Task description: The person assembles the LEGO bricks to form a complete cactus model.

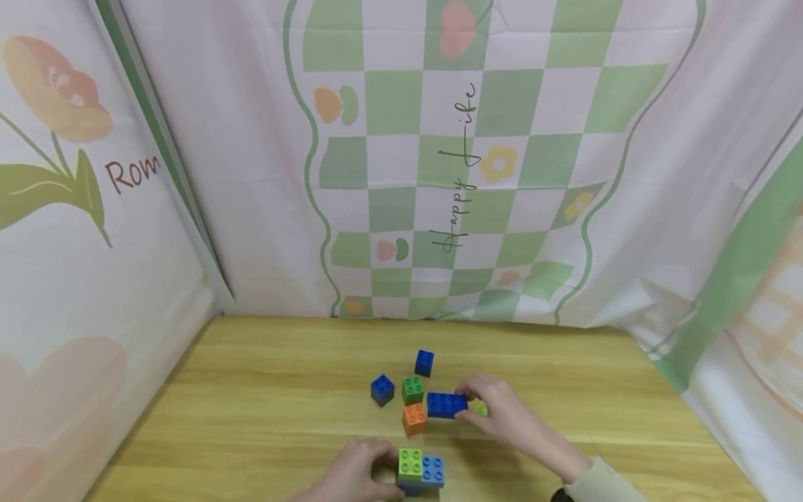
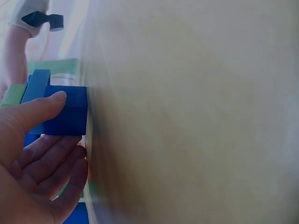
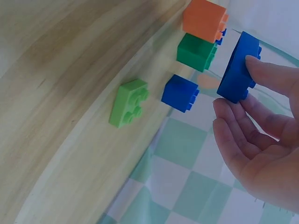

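Note:
In the head view my left hand (image 1: 360,468) grips a small stack of toy building bricks near the front of the table. A light green brick (image 1: 410,460) tops it, over a light blue brick (image 1: 433,471) jutting to the right. In the left wrist view the thumb lies along a dark blue brick (image 2: 70,114) at the bottom of this stack. Further right, my right hand (image 1: 498,408) pinches a long dark blue brick (image 1: 444,405) by one end; the right wrist view has it raised off the tabletop, studs showing.
Loose on the wooden table (image 1: 282,404) are an orange brick (image 1: 414,420), a green brick (image 1: 413,390) and two small blue bricks, one left (image 1: 382,390) and one behind (image 1: 424,363). Another light green brick (image 3: 128,103) lies partly behind the right hand. Printed cloth (image 1: 395,160) hangs behind.

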